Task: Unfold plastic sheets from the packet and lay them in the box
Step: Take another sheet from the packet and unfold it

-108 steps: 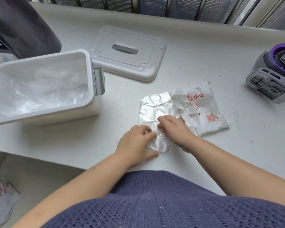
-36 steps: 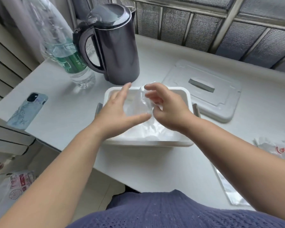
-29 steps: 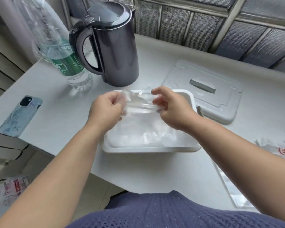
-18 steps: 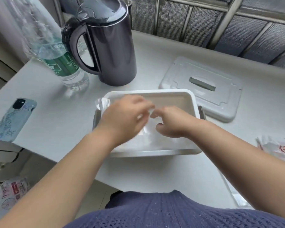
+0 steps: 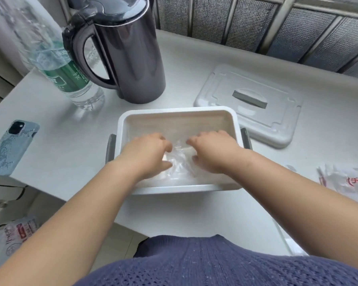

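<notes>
The white box (image 5: 174,113) stands in the middle of the table with its opening up. Both my hands are down inside it. My left hand (image 5: 147,153) and my right hand (image 5: 215,151) have their fingers curled onto a clear crinkled plastic sheet (image 5: 180,159), which lies on the box floor between them. The hands are a short gap apart, and parts of the sheet are hidden under them. At the right edge of the view the white packet (image 5: 347,180) with red print lies on the table.
The box lid (image 5: 250,102) lies flat behind the box to the right. A dark kettle (image 5: 130,48) and a water bottle (image 5: 60,65) stand behind it to the left. A phone (image 5: 10,147) lies near the table's left edge. A printed bag (image 5: 15,234) lies on the floor.
I carried a sheet from the packet over to the box, pulled it open above the box, and lowered it. Both hands now rest on it at the bottom.
</notes>
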